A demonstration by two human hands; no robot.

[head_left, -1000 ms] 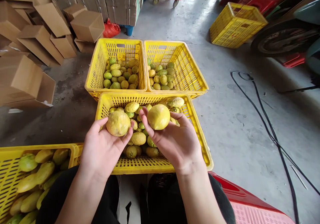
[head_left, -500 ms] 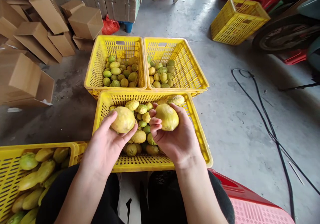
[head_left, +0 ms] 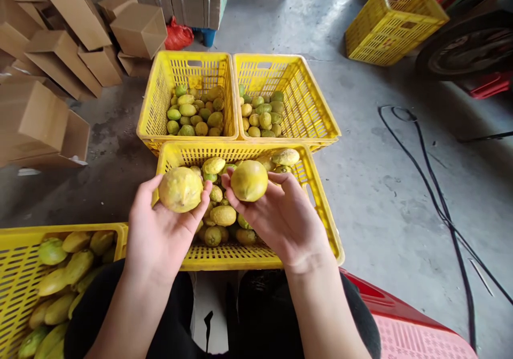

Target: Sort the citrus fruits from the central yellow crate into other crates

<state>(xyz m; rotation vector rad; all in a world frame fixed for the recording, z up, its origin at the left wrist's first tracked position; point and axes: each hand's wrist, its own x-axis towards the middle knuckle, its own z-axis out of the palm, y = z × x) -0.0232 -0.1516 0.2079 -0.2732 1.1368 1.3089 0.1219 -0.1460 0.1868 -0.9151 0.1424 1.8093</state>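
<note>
My left hand (head_left: pixel 162 233) cups a yellow lemon (head_left: pixel 180 189) with rough, lumpy skin, the fingers curled round its underside. Resting on the fingers of my right hand (head_left: pixel 292 220) is a smoother yellow-green lemon (head_left: pixel 249 181), its pointed end toward me. Both fruits are held apart from each other above a yellow slatted crate (head_left: pixel 256 263). Inside that crate lie several more lemons, green to yellow, such as a rough one (head_left: pixel 223 216) between my wrists. My hands hide part of the crate's contents.
Behind stand two yellow crates (head_left: pixel 151 89) (head_left: pixel 320 102) partly filled with lemons. Another crate (head_left: pixel 18 273) of longer-looking yellow-green fruit is at lower left. Cardboard boxes (head_left: pixel 44 118) pile up at left. A black cable (head_left: pixel 433 188) and a pink-red stool (head_left: pixel 417 337) are at right.
Both lemons have turned in my hands. My right hand has moved left and opened out under its lemon, and my left hand has shifted slightly left.
</note>
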